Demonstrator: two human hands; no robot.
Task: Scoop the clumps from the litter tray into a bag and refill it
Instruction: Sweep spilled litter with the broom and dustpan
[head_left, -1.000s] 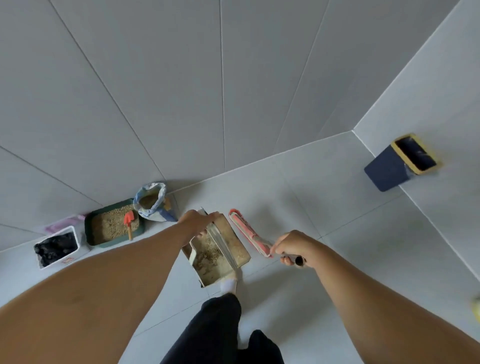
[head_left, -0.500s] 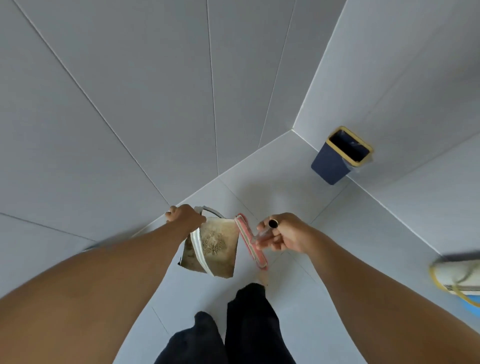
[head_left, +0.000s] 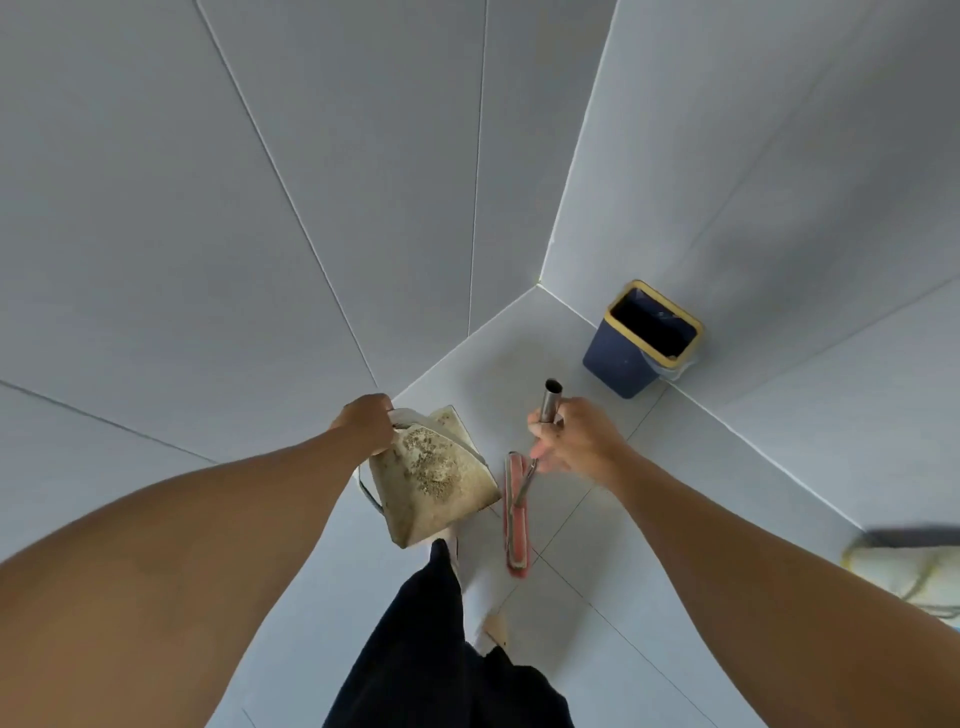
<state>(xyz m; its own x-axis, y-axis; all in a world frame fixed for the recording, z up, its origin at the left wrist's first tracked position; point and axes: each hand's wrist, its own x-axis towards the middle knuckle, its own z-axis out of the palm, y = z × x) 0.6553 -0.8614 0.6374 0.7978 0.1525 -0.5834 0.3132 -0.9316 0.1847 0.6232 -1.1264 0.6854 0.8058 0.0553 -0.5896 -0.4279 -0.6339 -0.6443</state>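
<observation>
Dustpan (head_left: 436, 483), tilted, carries scattered litter grains (head_left: 428, 465); left hand (head_left: 366, 423) grips its top edge; right hand (head_left: 571, 436) clasps the metal handle of a red brush (head_left: 516, 519) hanging just beside it; yellow-rimmed blue bin (head_left: 615, 364), dark inside, stands in the corner, well apart.

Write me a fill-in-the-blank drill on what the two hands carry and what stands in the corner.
1. The left hand grips a dustpan; the right hand grips a brush by its metal ____.
2. The loose litter grains lie in the ____, not on the brush.
3. The navy bin in the corner has a ____ rim.
4. That bin stands nearer the ____ hand.
Missing words: handle; dustpan; yellow; right.
</observation>
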